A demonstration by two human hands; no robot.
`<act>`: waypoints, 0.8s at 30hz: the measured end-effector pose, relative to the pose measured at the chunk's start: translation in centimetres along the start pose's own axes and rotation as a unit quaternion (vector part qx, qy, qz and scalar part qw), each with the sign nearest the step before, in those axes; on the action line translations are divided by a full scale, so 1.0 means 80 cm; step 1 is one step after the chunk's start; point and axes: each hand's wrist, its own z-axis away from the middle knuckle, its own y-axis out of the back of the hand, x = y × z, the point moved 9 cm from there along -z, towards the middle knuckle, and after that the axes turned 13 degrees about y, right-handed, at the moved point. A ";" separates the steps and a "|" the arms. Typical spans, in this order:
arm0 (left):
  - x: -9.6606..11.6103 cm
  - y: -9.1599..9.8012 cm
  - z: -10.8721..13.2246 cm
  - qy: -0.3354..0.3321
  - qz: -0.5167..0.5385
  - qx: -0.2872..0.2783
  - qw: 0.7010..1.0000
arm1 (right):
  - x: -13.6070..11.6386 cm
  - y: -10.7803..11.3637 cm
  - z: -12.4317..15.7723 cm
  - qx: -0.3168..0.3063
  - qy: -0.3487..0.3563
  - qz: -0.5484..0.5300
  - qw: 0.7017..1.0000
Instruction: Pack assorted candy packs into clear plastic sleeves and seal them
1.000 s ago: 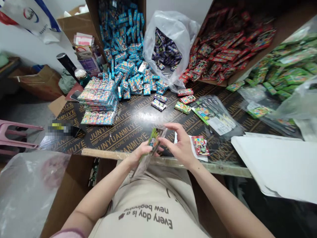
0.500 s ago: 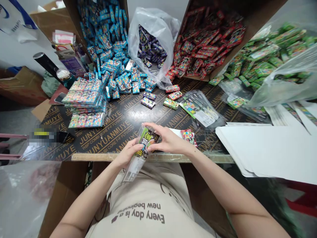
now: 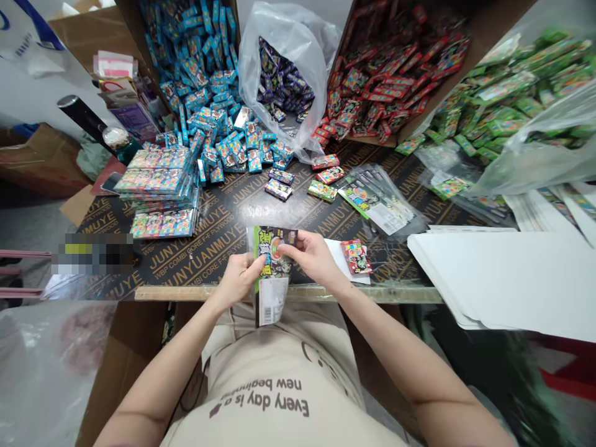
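Between my hands, at the table's front edge, is a printed plastic packaging bag (image 3: 272,292) with a green and black front and a white barcode panel low down. My left hand (image 3: 239,276) pinches its left side, thumb on the front. At its upper right my right hand (image 3: 314,256) grips the edge with thumb and fingers. Whether anything is inside the bag cannot be made out. Close to my right hand, a red candy box (image 3: 356,256) lies on a white card (image 3: 336,253). Similar flat bags (image 3: 384,208) are stacked farther right.
Blue boxes (image 3: 223,130) heap at the back left, beside a clear bag of purple boxes (image 3: 284,87). Red boxes (image 3: 386,81) fill a carton; green packs (image 3: 503,118) pile at right. Packed sets (image 3: 161,186) stand stacked left. White sheets (image 3: 503,273) overhang the right front edge.
The bag has turned from tilted to nearly upright and its front now faces me more fully. My right hand has lowered its raised fingers and closed on the bag's upper right edge.
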 end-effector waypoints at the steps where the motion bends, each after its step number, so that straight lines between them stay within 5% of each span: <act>1: 0.003 0.002 0.000 -0.005 -0.016 0.009 1.000 | -0.003 0.002 -0.001 0.008 0.005 0.005 1.000; 3: 0.010 0.008 -0.001 -0.014 -0.022 0.022 0.999 | -0.006 0.000 -0.001 0.002 -0.001 -0.004 1.000; 9: 0.010 0.034 -0.018 -0.003 0.071 0.056 0.996 | 0.027 -0.038 0.032 -0.153 -0.125 -0.081 0.977; 13: -0.007 0.005 -0.026 0.028 0.105 -0.044 0.993 | 0.031 -0.003 0.025 -0.059 -0.105 -0.060 0.991; 17: -0.011 -0.016 -0.028 0.034 0.115 -0.097 0.988 | 0.031 0.016 0.020 -0.045 -0.089 -0.043 0.994; 24: 0.021 -0.003 -0.039 -0.064 0.144 -0.017 0.987 | 0.004 0.033 0.007 -0.018 0.025 0.061 0.998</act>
